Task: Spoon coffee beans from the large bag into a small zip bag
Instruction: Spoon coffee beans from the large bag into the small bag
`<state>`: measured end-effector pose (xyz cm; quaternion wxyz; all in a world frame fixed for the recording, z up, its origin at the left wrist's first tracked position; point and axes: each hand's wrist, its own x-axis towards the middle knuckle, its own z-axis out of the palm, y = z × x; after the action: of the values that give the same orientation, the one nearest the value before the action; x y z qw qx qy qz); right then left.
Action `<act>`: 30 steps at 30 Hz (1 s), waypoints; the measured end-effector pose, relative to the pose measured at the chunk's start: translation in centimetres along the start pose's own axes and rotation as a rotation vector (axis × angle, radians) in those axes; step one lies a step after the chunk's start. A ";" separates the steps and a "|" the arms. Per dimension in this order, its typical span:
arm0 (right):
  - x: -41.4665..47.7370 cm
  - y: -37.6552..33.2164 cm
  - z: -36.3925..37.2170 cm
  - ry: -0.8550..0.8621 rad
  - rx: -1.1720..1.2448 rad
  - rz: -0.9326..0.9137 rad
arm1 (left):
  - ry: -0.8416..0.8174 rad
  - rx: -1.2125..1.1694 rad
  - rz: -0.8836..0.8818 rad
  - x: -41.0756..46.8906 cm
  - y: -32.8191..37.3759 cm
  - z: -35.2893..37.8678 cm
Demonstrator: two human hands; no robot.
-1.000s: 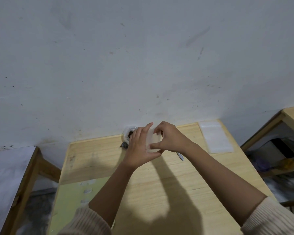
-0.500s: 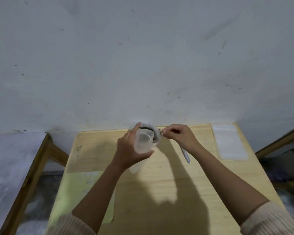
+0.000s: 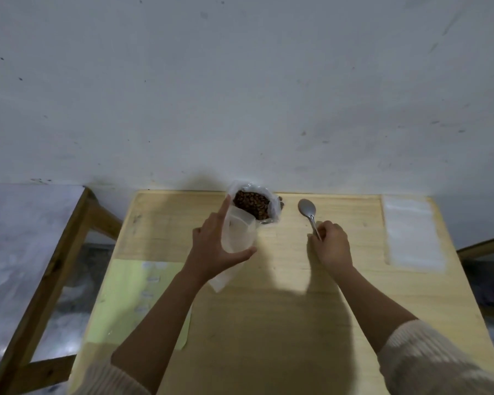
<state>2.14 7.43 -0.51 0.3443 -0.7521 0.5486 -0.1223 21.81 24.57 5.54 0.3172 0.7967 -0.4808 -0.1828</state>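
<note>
Scooping is next: left hand [image 3: 211, 248] grips the small zip bag [image 3: 238, 235], right hand [image 3: 332, 248] pinches the spoon [image 3: 307, 208], which must dip into the large bag [image 3: 251, 203].

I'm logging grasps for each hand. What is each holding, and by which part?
The left hand holds the small zip bag around its middle, mouth open. The right hand pinches the spoon by its handle.
</note>
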 end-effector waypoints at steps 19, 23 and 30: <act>-0.7 -4.6 -3.4 0.119 0.516 0.013 | -0.001 -0.058 -0.022 2.8 -1.8 -1.3; -0.3 -6.9 -3.0 0.147 0.731 0.071 | -0.001 -0.045 -0.030 2.8 -2.3 -1.9; -0.3 -10.1 -1.2 0.071 0.976 0.062 | -0.008 -0.005 0.005 2.2 -4.1 -2.6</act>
<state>8.83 8.91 7.02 0.6411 -0.4816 0.4606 -0.3806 27.08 24.82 4.69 0.3177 0.7940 -0.4836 -0.1865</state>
